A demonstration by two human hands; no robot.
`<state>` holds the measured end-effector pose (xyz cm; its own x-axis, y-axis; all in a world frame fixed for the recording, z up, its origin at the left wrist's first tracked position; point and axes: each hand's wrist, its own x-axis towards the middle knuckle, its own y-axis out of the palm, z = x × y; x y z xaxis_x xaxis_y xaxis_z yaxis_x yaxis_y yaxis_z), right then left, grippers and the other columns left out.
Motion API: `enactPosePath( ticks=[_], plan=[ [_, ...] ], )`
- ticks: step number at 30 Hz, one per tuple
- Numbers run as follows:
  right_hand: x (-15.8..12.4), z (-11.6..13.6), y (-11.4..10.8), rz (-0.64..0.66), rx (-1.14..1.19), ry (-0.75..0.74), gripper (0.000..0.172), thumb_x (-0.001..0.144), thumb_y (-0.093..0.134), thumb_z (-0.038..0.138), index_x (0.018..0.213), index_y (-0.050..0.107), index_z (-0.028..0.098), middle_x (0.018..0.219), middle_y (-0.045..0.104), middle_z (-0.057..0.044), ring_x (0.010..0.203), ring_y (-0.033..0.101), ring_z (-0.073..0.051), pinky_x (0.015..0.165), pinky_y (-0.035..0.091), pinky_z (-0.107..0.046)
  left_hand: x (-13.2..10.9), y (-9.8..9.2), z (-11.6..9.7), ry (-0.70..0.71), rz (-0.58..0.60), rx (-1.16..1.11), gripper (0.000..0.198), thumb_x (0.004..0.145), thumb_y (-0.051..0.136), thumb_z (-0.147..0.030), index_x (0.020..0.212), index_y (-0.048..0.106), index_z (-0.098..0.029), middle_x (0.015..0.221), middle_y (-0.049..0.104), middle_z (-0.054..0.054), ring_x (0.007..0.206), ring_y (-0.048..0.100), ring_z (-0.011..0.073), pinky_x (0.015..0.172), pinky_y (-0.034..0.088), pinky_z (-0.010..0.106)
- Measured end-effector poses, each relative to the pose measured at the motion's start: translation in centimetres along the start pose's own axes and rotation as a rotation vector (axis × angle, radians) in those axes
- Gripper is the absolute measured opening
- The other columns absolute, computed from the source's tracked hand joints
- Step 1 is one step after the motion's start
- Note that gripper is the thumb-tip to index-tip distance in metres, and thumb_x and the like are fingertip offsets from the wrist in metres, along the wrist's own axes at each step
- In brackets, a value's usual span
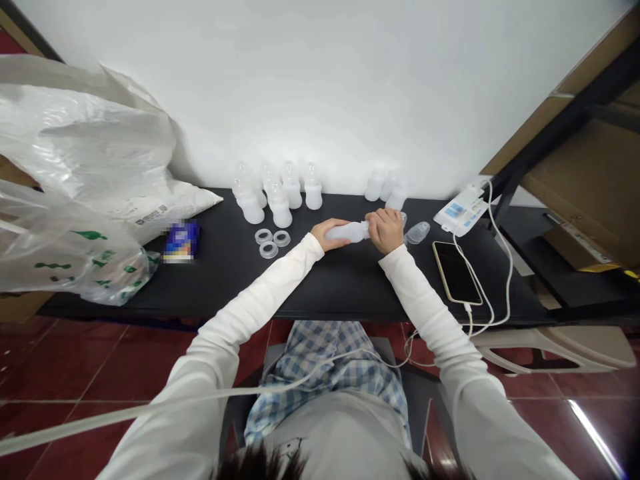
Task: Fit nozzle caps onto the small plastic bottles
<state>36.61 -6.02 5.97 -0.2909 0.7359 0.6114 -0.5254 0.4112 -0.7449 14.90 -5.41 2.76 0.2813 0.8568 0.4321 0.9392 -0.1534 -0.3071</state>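
Note:
A white baby bottle (pixel 346 232) lies sideways between my hands over the black table. My left hand (pixel 327 235) is wrapped round its body. At the bottle's neck end, my right hand (pixel 386 230) is closed with bent fingers over the top, which hides what sits there. Just right of that hand lie clear dome-shaped caps (pixel 418 232), partly covered by it. Several capped white bottles (pixel 280 205) stand upright at the back left. In front of them are three translucent rings (pixel 269 249). More white bottles without clear tops (pixel 374 185) stand behind my right hand.
A phone (pixel 457 272) on a cable and a white power strip (pixel 463 210) lie at the right. Large plastic bags (pixel 80 140) and a blue packet (pixel 181 240) occupy the left. A white cord (pixel 300 380) crosses my lap. The wall (pixel 340 87) bounds the table's back.

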Motion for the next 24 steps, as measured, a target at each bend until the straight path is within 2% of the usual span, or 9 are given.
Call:
enactPosePath(
  ticks=[4, 9, 12, 14, 16, 18, 21, 22, 24],
  plan=[
    [-0.3, -1.0, 1.3, -0.089, 0.147, 0.129, 0.046, 0.1, 0.033, 0.041, 0.079, 0.069, 0.023, 0.07, 0.054, -0.007, 0.08, 0.052, -0.025, 0.095, 0.038, -0.052, 0.0, 0.2, 0.0, 0.179, -0.01, 0.188, 0.054, 0.067, 0.08, -0.057, 0.111, 0.074, -0.026, 0.104, 0.07, 0.008, 0.099, 0.065, 0.0254, 0.1, 0.05, 0.041],
    [0.1, -1.2, 2.3, -0.091, 0.29, 0.232, 0.057, 0.1, 0.03, 0.057, 0.07, 0.064, 0.022, 0.065, 0.051, -0.005, 0.068, 0.049, -0.022, 0.091, 0.04, -0.05, 0.6, -0.3, 0.7, 0.248, -0.043, 0.234, 0.04, 0.071, 0.078, -0.054, 0.102, 0.076, -0.029, 0.102, 0.07, 0.009, 0.104, 0.064, 0.0287, 0.105, 0.046, 0.046],
    [0.5, -1.2, 1.5, -0.069, 0.197, 0.192, 0.059, 0.099, 0.027, 0.06, 0.071, 0.063, 0.022, 0.064, 0.053, -0.006, 0.072, 0.052, -0.023, 0.09, 0.041, -0.05, 0.7, -0.6, 0.9, 0.285, -0.062, 0.297, 0.036, 0.077, 0.074, -0.052, 0.106, 0.075, -0.03, 0.105, 0.069, 0.009, 0.109, 0.063, 0.0284, 0.106, 0.045, 0.045],
    [0.7, -1.7, 0.5, -0.099, 0.066, 0.212, 0.055, 0.1, 0.028, 0.055, 0.081, 0.066, 0.021, 0.077, 0.06, -0.01, 0.085, 0.056, -0.026, 0.093, 0.039, -0.052, 0.6, -0.6, 0.8, 0.27, -0.102, 0.368, 0.042, 0.078, 0.072, -0.052, 0.113, 0.072, -0.028, 0.109, 0.067, 0.01, 0.109, 0.063, 0.0279, 0.104, 0.047, 0.043],
    [0.6, -2.4, -0.6, -0.159, -0.093, 0.324, 0.048, 0.1, 0.032, 0.051, 0.095, 0.067, 0.018, 0.097, 0.064, -0.015, 0.1, 0.055, -0.032, 0.095, 0.036, -0.057, 0.4, -0.7, 0.7, 0.219, -0.16, 0.404, 0.05, 0.076, 0.074, -0.051, 0.12, 0.069, -0.026, 0.11, 0.067, 0.01, 0.107, 0.063, 0.0269, 0.101, 0.049, 0.039],
    [0.4, -3.3, -1.4, -0.152, -0.228, 0.435, 0.042, 0.096, 0.044, 0.049, 0.101, 0.067, 0.014, 0.107, 0.063, -0.019, 0.109, 0.051, -0.037, 0.097, 0.033, -0.061, 0.1, -0.8, 0.6, 0.174, -0.193, 0.385, 0.054, 0.075, 0.075, -0.048, 0.124, 0.067, -0.026, 0.112, 0.067, 0.008, 0.107, 0.063, 0.0258, 0.1, 0.05, 0.036],
    [0.2, -3.9, -2.2, -0.04, -0.322, 0.472, 0.033, 0.087, 0.061, 0.044, 0.094, 0.066, 0.013, 0.1, 0.065, -0.019, 0.112, 0.049, -0.039, 0.099, 0.028, -0.064, -0.1, -1.1, 0.5, 0.142, -0.185, 0.317, 0.053, 0.077, 0.075, -0.043, 0.125, 0.065, -0.025, 0.118, 0.067, 0.007, 0.111, 0.062, 0.0255, 0.103, 0.049, 0.037],
    [0.3, -3.9, -2.4, -0.047, -0.326, 0.475, 0.031, 0.087, 0.062, 0.043, 0.093, 0.066, 0.013, 0.098, 0.065, -0.018, 0.11, 0.05, -0.038, 0.1, 0.028, -0.064, -0.1, -1.2, 0.5, 0.136, -0.179, 0.295, 0.052, 0.077, 0.076, -0.043, 0.125, 0.066, -0.025, 0.118, 0.067, 0.007, 0.111, 0.062, 0.0258, 0.103, 0.049, 0.038],
    [0.6, -3.6, -2.9, -0.183, -0.281, 0.494, 0.031, 0.089, 0.058, 0.044, 0.094, 0.064, 0.014, 0.097, 0.066, -0.016, 0.105, 0.053, -0.035, 0.1, 0.03, -0.061, 0.0, -1.4, 0.4, 0.131, -0.161, 0.251, 0.052, 0.076, 0.077, -0.043, 0.123, 0.067, -0.024, 0.117, 0.068, 0.008, 0.11, 0.063, 0.0267, 0.102, 0.049, 0.04]
  ],
)
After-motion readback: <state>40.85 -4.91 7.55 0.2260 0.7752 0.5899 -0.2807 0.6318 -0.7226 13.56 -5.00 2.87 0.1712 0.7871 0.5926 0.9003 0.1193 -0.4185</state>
